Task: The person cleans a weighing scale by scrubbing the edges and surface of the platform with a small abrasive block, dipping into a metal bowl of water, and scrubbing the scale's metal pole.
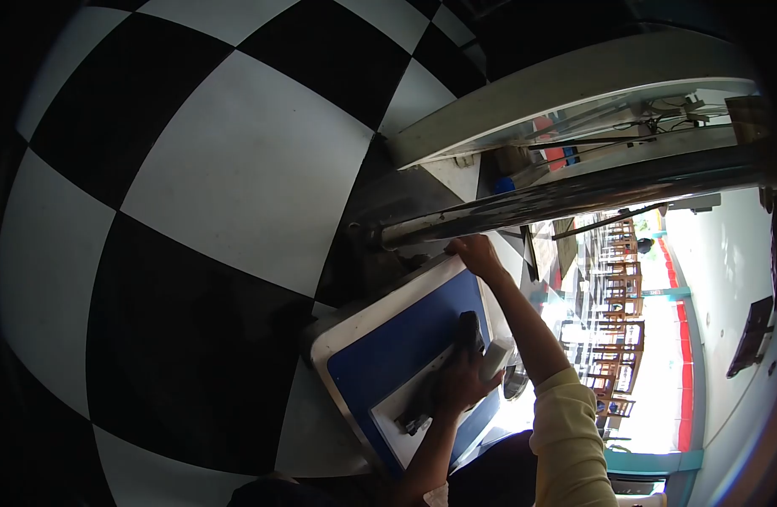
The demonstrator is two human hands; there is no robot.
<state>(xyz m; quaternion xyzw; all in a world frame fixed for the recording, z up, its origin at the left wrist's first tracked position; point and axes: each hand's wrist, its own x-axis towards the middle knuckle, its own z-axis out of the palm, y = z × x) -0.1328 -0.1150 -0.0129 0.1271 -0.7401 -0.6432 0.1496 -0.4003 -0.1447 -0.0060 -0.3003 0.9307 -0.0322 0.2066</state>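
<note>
A blue panel [380, 338] with a pale, rounded metal rim stands tilted in front of me; the whole view is turned sideways. My right hand [474, 253] is closed over the rim at its upper corner, near a dark post. My left hand [466, 389], in shadow, is closed at a dark elongated object [468, 331] over a white rectangle [391, 414] on the panel. A small whitish block [495, 358] is right beside its fingers. Whether the left hand grips the block or the dark object I cannot tell.
A dark metal post [523, 198] runs close past the panel's top corner. Beyond it is a pale-edged counter or shelf [507, 101] with cables. Large black and white tiles [245, 160] cover the floor. Wooden chairs [621, 338] stand farther off in bright light.
</note>
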